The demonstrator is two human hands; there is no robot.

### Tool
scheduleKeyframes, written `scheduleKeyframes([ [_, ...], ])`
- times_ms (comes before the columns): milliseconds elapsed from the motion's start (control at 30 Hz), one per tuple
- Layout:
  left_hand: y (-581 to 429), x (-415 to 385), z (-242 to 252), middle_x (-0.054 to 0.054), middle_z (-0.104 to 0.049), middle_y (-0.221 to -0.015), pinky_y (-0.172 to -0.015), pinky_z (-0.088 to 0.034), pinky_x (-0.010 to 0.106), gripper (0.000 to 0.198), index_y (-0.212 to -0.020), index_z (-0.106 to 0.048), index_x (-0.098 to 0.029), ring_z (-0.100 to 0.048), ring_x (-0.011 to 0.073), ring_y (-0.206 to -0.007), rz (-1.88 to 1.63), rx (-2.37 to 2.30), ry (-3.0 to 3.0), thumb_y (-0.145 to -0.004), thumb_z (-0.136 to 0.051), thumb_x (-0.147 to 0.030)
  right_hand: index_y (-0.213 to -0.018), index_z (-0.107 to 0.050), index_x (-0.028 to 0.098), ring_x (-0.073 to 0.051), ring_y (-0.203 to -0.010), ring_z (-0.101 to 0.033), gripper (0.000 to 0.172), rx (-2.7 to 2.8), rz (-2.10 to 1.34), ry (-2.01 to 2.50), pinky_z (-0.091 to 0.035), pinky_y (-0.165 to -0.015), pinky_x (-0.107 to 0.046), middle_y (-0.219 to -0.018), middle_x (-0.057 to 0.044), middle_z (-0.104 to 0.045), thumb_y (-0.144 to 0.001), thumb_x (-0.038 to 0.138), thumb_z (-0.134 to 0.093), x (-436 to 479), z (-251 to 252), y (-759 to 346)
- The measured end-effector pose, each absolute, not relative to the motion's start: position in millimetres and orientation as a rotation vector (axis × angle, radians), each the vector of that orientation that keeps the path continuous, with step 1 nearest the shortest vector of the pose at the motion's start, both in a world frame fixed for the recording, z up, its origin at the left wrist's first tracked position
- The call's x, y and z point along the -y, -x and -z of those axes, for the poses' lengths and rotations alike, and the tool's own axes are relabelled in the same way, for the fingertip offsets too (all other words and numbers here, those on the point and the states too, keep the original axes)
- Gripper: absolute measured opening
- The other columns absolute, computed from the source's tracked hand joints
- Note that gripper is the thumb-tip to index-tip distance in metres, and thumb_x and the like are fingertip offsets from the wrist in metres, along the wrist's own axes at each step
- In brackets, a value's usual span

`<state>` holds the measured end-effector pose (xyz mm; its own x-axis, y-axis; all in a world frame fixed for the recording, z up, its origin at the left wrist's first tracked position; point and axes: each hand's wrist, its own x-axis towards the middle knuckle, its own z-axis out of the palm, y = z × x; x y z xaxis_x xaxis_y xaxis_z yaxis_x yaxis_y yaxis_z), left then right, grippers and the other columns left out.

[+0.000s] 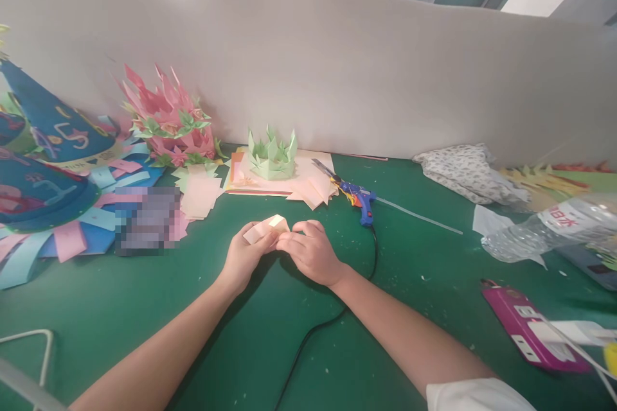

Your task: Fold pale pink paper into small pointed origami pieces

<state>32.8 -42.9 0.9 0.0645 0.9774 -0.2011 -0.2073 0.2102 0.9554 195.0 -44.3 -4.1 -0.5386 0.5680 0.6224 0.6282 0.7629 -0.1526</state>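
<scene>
Just above the green table, my left hand (247,255) is closed on a small piece of folded pale pink paper (263,229), its thumb lying across the near side. My right hand (312,252) pinches the right end of the same paper, its fingertips meeting the left thumb. The paper's fold catches the light near its top; its right end is hidden behind my fingers. Beyond my hands stands a light green folded-paper crown (272,157) on a stack of coloured sheets (308,164). A blue hot glue gun (360,200) lies right of the stack, a glue stick projecting from it.
Scissors (324,169) rest by the glue gun, whose black cord (308,337) runs under my right forearm. Pink paper crowns (168,115), blue cone hats (62,122) and paper strips crowd the left. A water bottle (554,228) and magenta power strip (530,327) lie right. A grey partition (337,70) stands behind.
</scene>
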Motion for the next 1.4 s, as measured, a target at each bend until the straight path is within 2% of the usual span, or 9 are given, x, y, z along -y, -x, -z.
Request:
scheduleKeyframes([
  [200,-32.0,43.3,-2.7,-0.002,-0.062,-0.07,-0.061,-0.045,0.021,0.037,-0.087,-0.059,-0.016,-0.056,0.0104,-0.062,-1.107,-1.115,-0.895,-0.06,-0.073,-0.036,-0.095,-0.06,0.029,-0.018,-0.087,-0.048,0.028,2.295,0.083,0.88,-0.031,-0.077,-0.036,-0.094,0.006,-0.068,-0.085,0.008,-0.044,45.7,3.0,-193.8],
  [333,-30.7,42.4,-3.9,-0.002,-0.061,-0.07,-0.061,-0.045,0.021,0.037,-0.086,-0.058,-0.016,-0.056,0.0107,-0.062,-1.15,-1.142,-0.92,-0.059,-0.073,-0.037,-0.095,-0.055,0.028,-0.019,-0.086,-0.05,0.014,2.171,-0.056,0.86,-0.033,-0.079,-0.037,-0.09,0.001,-0.065,-0.081,0.024,-0.055,49.5,2.7,-194.8],
  [433,-30.7,42.5,-4.2,-0.002,-0.061,-0.072,-0.064,-0.046,0.023,0.035,-0.085,-0.057,-0.017,-0.056,0.0115,-0.066,-1.178,-1.143,-0.97,-0.061,-0.071,-0.038,-0.098,-0.047,0.024,-0.021,-0.09,-0.051,0.026,1.9,-0.185,0.867,-0.037,-0.082,-0.039,-0.095,-0.004,-0.057,-0.075,0.028,-0.059,49.7,4.1,-194.4],
  [533,-32.0,44.5,-3.2,-0.004,-0.057,-0.066,-0.051,-0.039,0.018,0.029,-0.084,-0.056,-0.018,-0.05,0.0087,-0.056,-1.136,-1.231,-1.128,-0.065,-0.067,-0.037,-0.107,-0.041,0.021,-0.021,-0.09,-0.051,0.038,1.785,-0.376,0.971,-0.042,-0.081,-0.039,-0.101,-0.008,-0.05,-0.073,0.025,-0.057,46.2,5.6,-190.6],
  [667,-34.8,48.4,-2.6,-0.006,-0.053,-0.063,-0.047,-0.032,0.017,0.02,-0.079,-0.054,-0.019,-0.042,0.0074,-0.051,-1.089,-1.342,-1.352,-0.067,-0.063,-0.033,-0.115,-0.035,0.019,-0.018,-0.085,-0.052,0.042,1.821,-0.618,1.005,-0.043,-0.08,-0.035,-0.092,-0.005,-0.052,-0.076,0.016,-0.051,43.3,7.0,-185.2],
  [867,-36.3,50.7,-4.8,-0.005,-0.055,-0.069,-0.055,-0.034,0.019,0.016,-0.077,-0.052,-0.021,-0.044,0.0099,-0.059,-1.038,-1.391,-1.493,-0.07,-0.06,-0.032,-0.109,-0.038,0.021,-0.016,-0.074,-0.051,0.041,1.863,-0.658,1.06,-0.043,-0.069,-0.029,-0.079,0.0,-0.05,-0.071,0.007,-0.047,45.1,9.7,-184.4],
  [1033,-36.4,50.3,-5.2,-0.004,-0.055,-0.072,-0.057,-0.035,0.02,0.015,-0.077,-0.052,-0.021,-0.046,0.0114,-0.063,-1.035,-1.386,-1.506,-0.071,-0.059,-0.034,-0.104,-0.041,0.02,-0.014,-0.068,-0.047,0.035,1.832,-0.605,1.068,-0.041,-0.067,-0.027,-0.073,0.002,-0.044,-0.071,0.009,-0.047,44.2,10.4,-184.4],
  [1200,-36.4,49.5,-3.4,-0.004,-0.055,-0.073,-0.057,-0.036,0.02,0.015,-0.08,-0.053,-0.021,-0.047,0.0114,-0.064,-1.047,-1.371,-1.523,-0.07,-0.059,-0.032,-0.102,-0.043,0.02,-0.014,-0.068,-0.047,0.032,1.854,-0.609,1.099,-0.041,-0.064,-0.026,-0.073,0.001,-0.046,-0.071,0.01,-0.048,44.8,8.8,-184.6],
  [1400,-34.4,45.4,-1.1,-0.006,-0.051,-0.062,-0.047,-0.032,0.017,0.025,-0.086,-0.05,-0.02,-0.042,0.0076,-0.05,-1.093,-1.269,-1.277,-0.069,-0.062,-0.035,-0.112,-0.043,0.021,-0.017,-0.082,-0.053,0.032,1.794,-0.868,0.955,-0.044,-0.076,-0.03,-0.09,-0.004,-0.055,-0.081,0.025,-0.051,46.2,0.9,-186.9],
])
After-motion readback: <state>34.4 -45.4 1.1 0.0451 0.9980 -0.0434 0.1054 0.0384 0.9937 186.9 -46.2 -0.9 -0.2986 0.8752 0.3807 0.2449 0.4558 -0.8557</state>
